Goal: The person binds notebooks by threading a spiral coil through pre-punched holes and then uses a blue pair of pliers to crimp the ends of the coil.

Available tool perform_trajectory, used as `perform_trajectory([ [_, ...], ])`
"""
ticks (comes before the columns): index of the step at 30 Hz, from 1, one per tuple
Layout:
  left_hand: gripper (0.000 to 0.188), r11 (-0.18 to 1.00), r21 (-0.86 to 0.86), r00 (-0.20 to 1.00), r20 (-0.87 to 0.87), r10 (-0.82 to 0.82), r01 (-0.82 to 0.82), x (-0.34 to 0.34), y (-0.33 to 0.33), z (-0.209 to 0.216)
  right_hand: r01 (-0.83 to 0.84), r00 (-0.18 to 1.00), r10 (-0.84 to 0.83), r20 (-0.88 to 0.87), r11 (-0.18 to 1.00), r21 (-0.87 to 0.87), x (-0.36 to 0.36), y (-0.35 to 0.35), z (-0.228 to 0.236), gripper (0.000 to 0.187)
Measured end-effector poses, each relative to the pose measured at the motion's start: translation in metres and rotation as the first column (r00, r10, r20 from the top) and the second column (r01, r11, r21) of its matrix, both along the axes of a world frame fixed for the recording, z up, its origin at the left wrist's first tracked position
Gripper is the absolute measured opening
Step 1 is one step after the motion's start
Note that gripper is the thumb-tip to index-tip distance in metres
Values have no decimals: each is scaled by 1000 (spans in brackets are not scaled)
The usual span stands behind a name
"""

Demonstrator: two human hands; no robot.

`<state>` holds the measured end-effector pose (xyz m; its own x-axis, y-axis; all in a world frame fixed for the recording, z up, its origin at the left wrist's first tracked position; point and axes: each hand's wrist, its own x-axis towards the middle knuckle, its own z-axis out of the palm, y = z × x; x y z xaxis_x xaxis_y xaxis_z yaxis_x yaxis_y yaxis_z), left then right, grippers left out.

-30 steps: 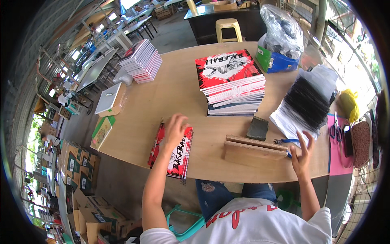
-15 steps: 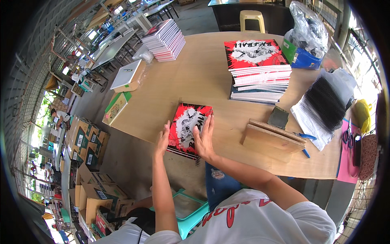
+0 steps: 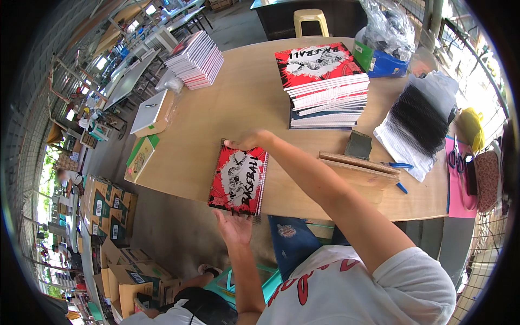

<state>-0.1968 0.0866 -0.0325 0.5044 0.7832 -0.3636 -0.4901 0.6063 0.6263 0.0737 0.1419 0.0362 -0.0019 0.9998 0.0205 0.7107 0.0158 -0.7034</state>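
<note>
A small pile of spiral notebooks (image 3: 238, 176) with red, black and white covers lies at the table's near edge, its near end jutting out past it. Under that near end, my left hand (image 3: 236, 227) presses its palm and thumb against the pile, its fingers partly hidden below. My right hand (image 3: 248, 140) reaches across and grips the far end, the thumb side at the far left corner. Coils show along the pile's ends. Farther right stands a tall stack of like-covered books (image 3: 325, 86), and a second tall stack (image 3: 195, 59) sits at the far left.
On the table's right lie a wooden block jig (image 3: 360, 170), a dark square block (image 3: 358, 145), blue-handled pliers (image 3: 400, 165), black wire coils (image 3: 414, 116) and scissors (image 3: 456, 160). A blue bin (image 3: 387, 66) stands behind. Cartons (image 3: 108, 206) fill the floor at left.
My hands have gone from the pile's left and right sides to its near and far ends. The view has shifted slightly, and the pile sits turned a little.
</note>
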Motion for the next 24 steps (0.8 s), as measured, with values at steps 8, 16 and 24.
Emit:
perform_trajectory([
  [8, 89, 687, 683, 569, -471, 674, -249, -7, 14, 15, 569, 816, -529, -233, 805, 167, 0, -34, -9, 64],
  [16, 47, 192, 930, 919, -348, 186, 314, 123, 19, 178, 497, 679, -680, 276, 703, 509, -8, -304, 38, 69],
  [24, 39, 351, 436, 517, -836, -183, 829, 351, 137, 161, 499, 693, -595, 408, 804, 324, 28, -317, 6, 46],
])
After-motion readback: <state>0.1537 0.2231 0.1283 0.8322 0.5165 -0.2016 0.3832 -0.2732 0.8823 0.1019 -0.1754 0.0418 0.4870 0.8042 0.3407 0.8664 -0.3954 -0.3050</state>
